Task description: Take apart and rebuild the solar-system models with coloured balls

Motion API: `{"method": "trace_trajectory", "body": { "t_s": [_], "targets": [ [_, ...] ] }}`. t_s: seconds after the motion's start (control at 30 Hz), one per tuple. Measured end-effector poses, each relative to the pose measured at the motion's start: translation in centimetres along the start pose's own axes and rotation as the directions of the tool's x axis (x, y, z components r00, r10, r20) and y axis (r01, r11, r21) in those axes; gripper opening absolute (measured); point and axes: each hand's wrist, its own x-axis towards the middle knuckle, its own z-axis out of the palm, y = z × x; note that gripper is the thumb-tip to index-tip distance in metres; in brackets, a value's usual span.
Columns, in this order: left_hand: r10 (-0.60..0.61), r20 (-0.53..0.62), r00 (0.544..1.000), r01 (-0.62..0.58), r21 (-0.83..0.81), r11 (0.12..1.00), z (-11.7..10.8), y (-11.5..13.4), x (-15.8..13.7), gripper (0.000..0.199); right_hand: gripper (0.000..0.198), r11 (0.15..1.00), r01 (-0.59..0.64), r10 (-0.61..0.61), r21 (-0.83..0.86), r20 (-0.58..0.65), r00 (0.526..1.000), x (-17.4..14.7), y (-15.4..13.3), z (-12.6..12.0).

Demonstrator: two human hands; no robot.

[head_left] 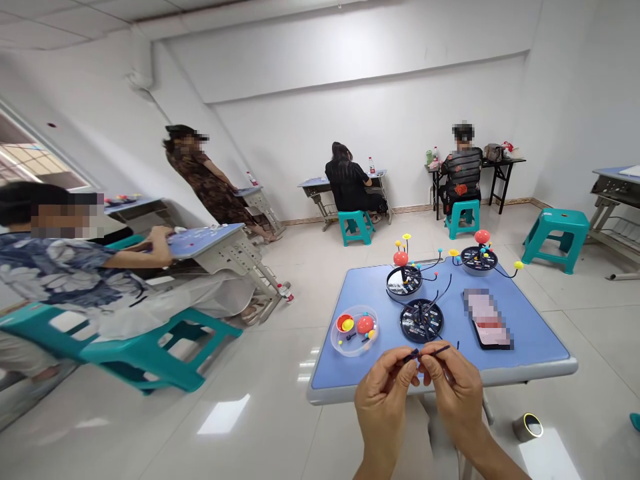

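Note:
Just past the table's front edge, my left hand (386, 390) and my right hand (454, 385) meet fingertip to fingertip. The left fingers pinch a small black plastic piece (412, 356). Between the right thumb and forefinger is a thin black rod (441, 349); whether the two parts are joined I cannot tell. Beyond the hands lies a round black base (421, 321) with curved black arms rising from it. Farther back stand two planet models with red and colored balls, one on a left base (404, 281) and one on a right base (479, 261).
On the blue table (537, 343), a clear bowl (334, 339) holds colored balls and cups, and a phone (487, 320) lies at right. A dark cylinder (528, 428) is on the floor. Several people work nearby, one seated at left (65, 267); a teal stool (557, 233) stands at right.

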Motion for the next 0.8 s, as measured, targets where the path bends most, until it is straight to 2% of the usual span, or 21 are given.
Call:
{"method": "trace_trajectory", "body": {
  "t_s": [0.1,0.3,0.8],
  "targets": [
    [0.100,0.032,0.994,-0.103,0.130,0.986,-1.1,0.0,0.2,0.011,0.016,0.998,-0.023,0.027,-0.052,0.076,0.997,0.4,0.1,-1.0],
    [0.172,0.174,0.970,-0.209,0.224,0.952,-2.2,0.2,0.2,0.008,0.020,0.983,0.083,-0.047,-0.161,0.217,0.975,0.5,0.7,-2.2],
    [0.207,0.207,0.956,-0.262,0.285,0.922,-2.1,0.0,0.3,0.007,0.021,0.966,0.187,-0.138,-0.179,0.255,0.957,0.7,0.8,-2.1]
  ]
}}
